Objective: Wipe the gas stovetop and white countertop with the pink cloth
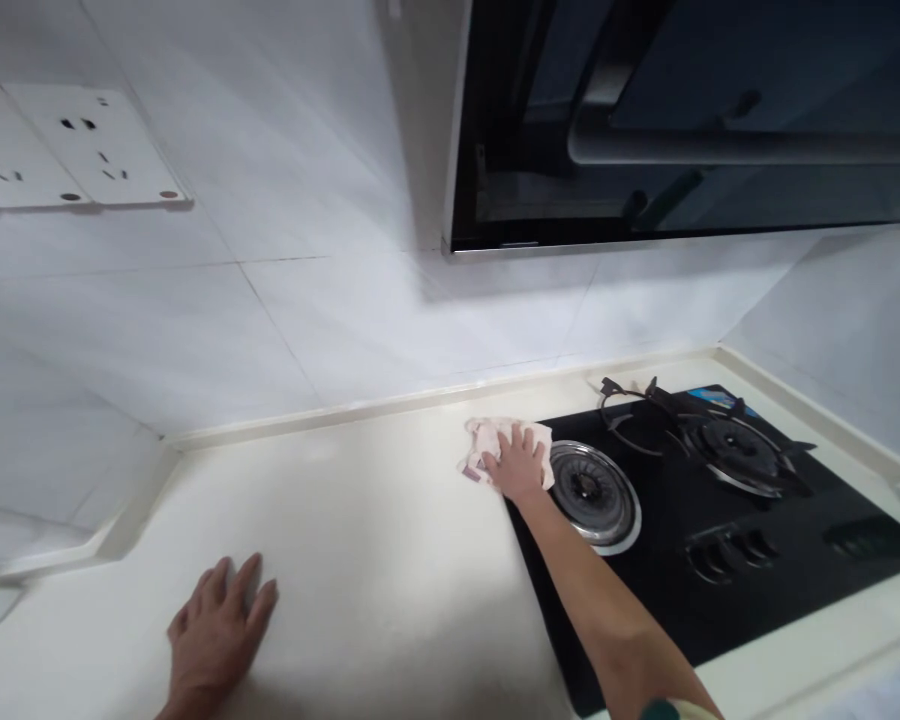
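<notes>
My right hand (520,465) presses a pale pink cloth (484,438) down, its fingers spread over the fabric. The cloth lies partly on the white countertop (360,530) and partly over the back left corner of the black gas stove (645,590). Just right of this hand is the left burner (589,487), with no pan support on it. On the countertop at the lower left, my left hand (217,625) rests palm down with its fingers apart, holding nothing.
A loose pan support (630,435) leans at the back of the stove beside the right burner (735,445). Low above the stove hangs a dark range hood (682,200). Wall sockets (94,145) are at the upper left. A raised ledge (345,412) runs along the tiled wall.
</notes>
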Demonstrator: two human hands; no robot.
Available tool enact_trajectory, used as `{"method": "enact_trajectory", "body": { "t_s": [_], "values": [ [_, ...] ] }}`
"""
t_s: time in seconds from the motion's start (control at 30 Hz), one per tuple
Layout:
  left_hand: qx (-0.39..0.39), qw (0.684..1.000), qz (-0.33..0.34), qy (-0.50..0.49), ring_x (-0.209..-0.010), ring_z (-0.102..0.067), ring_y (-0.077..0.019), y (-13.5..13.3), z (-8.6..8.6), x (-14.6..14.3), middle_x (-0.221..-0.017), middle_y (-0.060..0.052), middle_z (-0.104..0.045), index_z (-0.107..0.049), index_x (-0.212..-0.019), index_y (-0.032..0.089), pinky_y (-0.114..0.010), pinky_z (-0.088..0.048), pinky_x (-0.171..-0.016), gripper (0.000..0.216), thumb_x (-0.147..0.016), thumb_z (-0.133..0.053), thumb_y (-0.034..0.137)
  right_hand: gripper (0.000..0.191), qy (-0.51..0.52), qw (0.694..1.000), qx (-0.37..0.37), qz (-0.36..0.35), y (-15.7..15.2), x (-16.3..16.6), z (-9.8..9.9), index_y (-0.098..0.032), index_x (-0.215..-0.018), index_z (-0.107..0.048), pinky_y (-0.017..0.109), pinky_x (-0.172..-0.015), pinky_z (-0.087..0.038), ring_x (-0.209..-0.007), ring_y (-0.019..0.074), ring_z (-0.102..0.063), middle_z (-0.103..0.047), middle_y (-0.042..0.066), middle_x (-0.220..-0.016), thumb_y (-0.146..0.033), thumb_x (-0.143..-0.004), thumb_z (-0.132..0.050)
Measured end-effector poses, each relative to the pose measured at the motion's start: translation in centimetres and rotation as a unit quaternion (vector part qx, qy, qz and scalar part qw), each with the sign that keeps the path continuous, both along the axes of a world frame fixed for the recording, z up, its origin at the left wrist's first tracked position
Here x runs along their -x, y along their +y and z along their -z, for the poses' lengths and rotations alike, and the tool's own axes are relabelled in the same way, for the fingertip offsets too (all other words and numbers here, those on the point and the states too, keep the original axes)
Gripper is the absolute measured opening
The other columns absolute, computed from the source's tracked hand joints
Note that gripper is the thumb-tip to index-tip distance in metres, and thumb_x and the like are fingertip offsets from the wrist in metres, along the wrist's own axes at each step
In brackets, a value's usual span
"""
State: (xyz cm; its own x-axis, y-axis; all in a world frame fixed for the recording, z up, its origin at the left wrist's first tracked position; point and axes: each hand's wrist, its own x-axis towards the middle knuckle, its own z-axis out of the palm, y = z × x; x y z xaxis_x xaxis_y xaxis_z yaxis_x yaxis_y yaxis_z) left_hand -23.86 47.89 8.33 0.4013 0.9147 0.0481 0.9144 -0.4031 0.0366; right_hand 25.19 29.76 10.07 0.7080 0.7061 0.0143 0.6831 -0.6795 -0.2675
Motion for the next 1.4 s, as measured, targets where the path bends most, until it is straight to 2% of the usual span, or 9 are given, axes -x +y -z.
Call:
{"method": "enact_trajectory", "body": {
  "t_s": [0.23,0.33,0.47,0.67,0.87,0.97,1.1,1.27,1.4],
  "values": [
    [0.030,1.000,0.004,-0.009,-0.157,-0.030,-0.0414,0.7,0.0,0.0,-0.165,-0.022,-0.037,-0.051,-0.155,0.020,-0.062,-0.029,-0.120,0.076,-0.100,-0.023,0.064,0.055,-0.017,0.994,-0.028,-0.103,-12.0,10.1,1.8,-0.033,-0.149,-0.058,0.061,-0.129,-0.019,-0.161,0.0368,-0.021,-0.033,0.005,-0.172,-0.056,-0.099,-0.058],
    [0.016,1.000,-0.001,-0.017,-0.158,-0.029,-0.0372,1.0,0.6,0.1,-0.165,-0.014,-0.041,-0.044,-0.158,0.031,-0.061,-0.029,-0.120,0.074,-0.099,-0.020,0.069,0.052,-0.041,0.983,-0.063,-0.169,-18.5,12.0,2.2,-0.034,-0.145,-0.061,0.062,-0.129,-0.023,-0.160,0.0361,-0.024,-0.036,0.004,-0.170,-0.052,-0.097,-0.062],
    [-0.011,0.999,0.000,-0.048,-0.160,-0.024,-0.0323,1.1,1.5,0.2,-0.169,0.000,-0.040,-0.022,-0.163,0.050,-0.061,-0.027,-0.119,0.070,-0.097,-0.013,0.073,0.051,-0.069,0.976,-0.089,-0.189,-25.7,9.6,3.4,-0.032,-0.143,-0.064,0.062,-0.127,-0.028,-0.156,0.0353,-0.034,-0.044,0.007,-0.166,-0.048,-0.095,-0.065],
    [-0.007,0.999,0.001,-0.048,-0.162,-0.021,-0.0303,1.2,1.8,0.3,-0.170,0.003,-0.039,-0.017,-0.163,0.053,-0.060,-0.025,-0.120,0.069,-0.097,-0.016,0.073,0.057,-0.094,0.994,-0.030,0.043,-31.7,0.2,4.8,-0.021,-0.144,-0.063,0.057,-0.124,-0.032,-0.153,0.0328,-0.040,-0.050,0.015,-0.160,-0.050,-0.097,-0.050],
    [0.011,1.000,-0.010,-0.025,-0.158,-0.028,-0.0364,0.2,-0.2,-1.0,-0.168,-0.018,-0.036,-0.047,-0.154,0.026,-0.061,-0.029,-0.120,0.073,-0.102,-0.014,0.066,0.063,-0.084,0.985,0.012,0.148,-31.2,-3.3,3.5,-0.017,-0.146,-0.060,0.053,-0.121,-0.034,-0.150,0.0305,-0.043,-0.047,0.014,-0.163,-0.051,-0.097,-0.041],
    [0.022,1.000,0.004,-0.020,-0.158,-0.027,-0.0394,-0.5,-1.3,-1.6,-0.167,-0.021,-0.035,-0.048,-0.154,0.021,-0.064,-0.027,-0.121,0.073,-0.105,-0.016,0.064,0.066,-0.093,0.974,0.014,0.207,-29.5,-1.1,3.7,-0.015,-0.152,-0.054,0.061,-0.120,-0.032,-0.152,0.0351,-0.038,-0.039,0.016,-0.167,-0.052,-0.101,-0.032],
    [0.035,0.999,0.002,-0.011,-0.159,-0.025,-0.0400,-0.6,-1.2,-1.6,-0.168,-0.022,-0.033,-0.049,-0.156,0.020,-0.064,-0.025,-0.123,0.070,-0.104,-0.025,0.062,0.068,-0.124,0.960,0.014,0.252,-26.6,5.4,3.8,-0.012,-0.153,-0.052,0.067,-0.115,-0.034,-0.152,0.0409,-0.035,-0.040,0.021,-0.165,-0.054,-0.103,-0.032],
    [0.019,1.000,-0.001,-0.015,-0.158,-0.027,-0.0400,-0.3,-0.1,-1.2,-0.168,-0.023,-0.035,-0.051,-0.155,0.020,-0.065,-0.026,-0.123,0.068,-0.104,-0.029,0.060,0.053,-0.126,0.990,-0.007,0.065,-22.9,14.8,3.1,-0.017,-0.139,-0.066,0.063,-0.116,-0.031,-0.153,0.0398,-0.034,-0.045,0.019,-0.162,-0.047,-0.101,-0.044],
    [0.015,1.000,0.001,-0.015,-0.158,-0.029,-0.0391,-0.3,-0.1,-1.1,-0.167,-0.022,-0.037,-0.053,-0.153,0.021,-0.064,-0.027,-0.123,0.069,-0.104,-0.028,0.061,0.042,-0.091,0.992,-0.045,-0.079,-21.3,18.8,3.1,-0.026,-0.131,-0.070,0.060,-0.117,-0.027,-0.151,0.0373,-0.038,-0.051,0.013,-0.160,-0.045,-0.096,-0.057]
  ]
}}
